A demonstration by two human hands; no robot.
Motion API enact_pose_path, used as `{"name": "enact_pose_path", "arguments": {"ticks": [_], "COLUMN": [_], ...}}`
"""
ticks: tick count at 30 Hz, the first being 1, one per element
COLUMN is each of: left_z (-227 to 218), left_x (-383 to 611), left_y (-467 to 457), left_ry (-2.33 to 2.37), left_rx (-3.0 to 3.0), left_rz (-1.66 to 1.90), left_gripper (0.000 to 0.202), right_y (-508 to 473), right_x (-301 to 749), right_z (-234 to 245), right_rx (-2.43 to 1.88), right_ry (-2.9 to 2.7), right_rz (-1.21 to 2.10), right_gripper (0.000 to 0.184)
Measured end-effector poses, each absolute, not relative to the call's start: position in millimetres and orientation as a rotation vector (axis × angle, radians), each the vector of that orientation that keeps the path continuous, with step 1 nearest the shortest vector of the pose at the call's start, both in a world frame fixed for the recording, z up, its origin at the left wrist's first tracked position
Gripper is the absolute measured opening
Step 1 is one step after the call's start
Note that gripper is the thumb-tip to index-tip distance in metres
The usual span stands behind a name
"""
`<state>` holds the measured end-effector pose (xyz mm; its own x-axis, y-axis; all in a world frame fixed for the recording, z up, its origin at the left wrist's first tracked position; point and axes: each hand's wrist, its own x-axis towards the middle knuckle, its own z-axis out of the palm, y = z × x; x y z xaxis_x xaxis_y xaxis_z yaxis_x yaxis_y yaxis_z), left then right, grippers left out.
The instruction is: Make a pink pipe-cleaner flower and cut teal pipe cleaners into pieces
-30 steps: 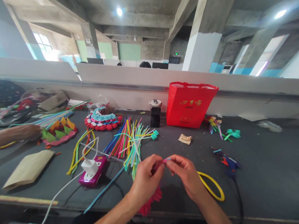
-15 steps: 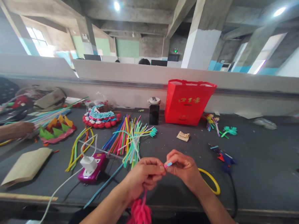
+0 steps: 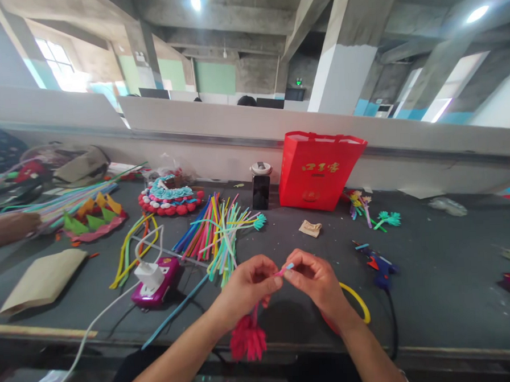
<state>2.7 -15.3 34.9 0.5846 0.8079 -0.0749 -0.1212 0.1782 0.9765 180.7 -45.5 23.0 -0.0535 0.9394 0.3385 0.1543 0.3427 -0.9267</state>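
My left hand (image 3: 249, 285) is closed, its thumb and forefinger pinching a thin pink strip (image 3: 280, 273). Below that hand hangs a fluffy pink-red flower (image 3: 248, 338) that looks made of pipe cleaners, its stem running up into my fingers. Fingertip to fingertip with it, my right hand (image 3: 315, 285) pinches the strip's other end. A small light-blue bit (image 3: 289, 265) shows at my right fingertips; whether it is a nail or a separate piece I cannot tell. Whether strip and stem are one piece is hidden. Beside my right wrist lies a yellow ring (image 3: 363, 305).
Loose pipe cleaners (image 3: 217, 233) lie ahead, left of a red bag (image 3: 322, 173) and a phone (image 3: 261, 192). A blue glue gun (image 3: 383, 270) with its cord is at right. A purple power strip (image 3: 168, 281) sits at left. Another person's hand (image 3: 13, 229) is far left.
The pink flower has swung up and right beneath my left hand. More of the pink strip shows between my fingertips. The other person's hand has moved left.
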Motion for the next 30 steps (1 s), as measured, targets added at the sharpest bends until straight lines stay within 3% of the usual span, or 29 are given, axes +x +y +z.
{"name": "enact_pose_path", "arguments": {"ticks": [8, 18, 30], "left_z": [33.1, 44.4, 34.6], "left_x": [1.8, -8.3, -3.6], "left_y": [-20.6, -24.2, -11.8], "left_ry": [0.602, 0.302, 0.501], "left_rx": [1.054, 0.736, 0.952], "left_rz": [0.559, 0.224, 0.440], "left_gripper": [0.031, 0.020, 0.022], "right_y": [-46.4, -51.6, -43.4], "right_x": [183.1, 160.3, 178.7], "right_z": [19.4, 5.8, 7.4], "right_rx": [-1.052, -0.644, -0.923], "right_ry": [-1.471, -1.274, -1.299], "right_rz": [0.995, 1.100, 1.114], "right_gripper": [0.022, 0.035, 0.019]}}
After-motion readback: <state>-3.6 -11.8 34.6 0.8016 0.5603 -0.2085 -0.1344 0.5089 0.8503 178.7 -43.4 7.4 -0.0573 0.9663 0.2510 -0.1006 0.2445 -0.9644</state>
